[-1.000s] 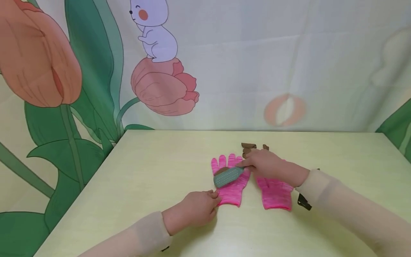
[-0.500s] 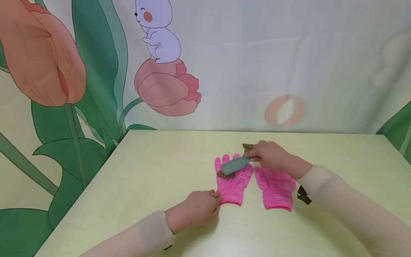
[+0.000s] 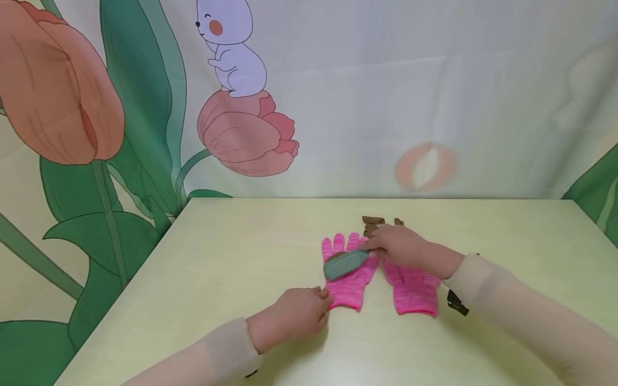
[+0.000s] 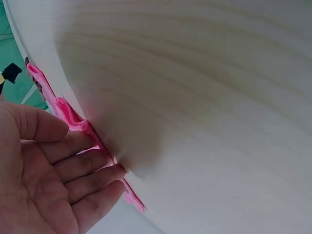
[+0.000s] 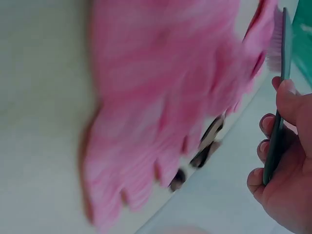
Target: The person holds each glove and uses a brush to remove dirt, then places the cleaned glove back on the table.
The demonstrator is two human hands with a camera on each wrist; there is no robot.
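Note:
In the head view two pink knitted gloves lie flat side by side on the table: a left glove (image 3: 347, 292) and a right glove (image 3: 416, 292). My right hand (image 3: 398, 245) grips the handle of a grey-green brush (image 3: 345, 265), its bristles facing down on the left glove's palm. A brown patch (image 3: 336, 256) shows partly beside the brush head. In the right wrist view the pale bristles (image 5: 275, 41) are visible. My left hand (image 3: 298, 312) rests its fingertips on the left glove's cuff edge; the left wrist view shows its fingers loosely extended along the pink fabric.
Several brown pieces lie behind the gloves, among them a flat brown strip (image 3: 373, 220) and a small brown piece (image 3: 398, 221); the right hand partly hides them. A curtain (image 3: 338, 107) printed with tulips and a white animal hangs behind the pale table (image 3: 232, 252).
The brush went up towards the left glove's fingers half a second ago, and is now back down on the palm, as a second ago. My left hand keeps its place at the cuff.

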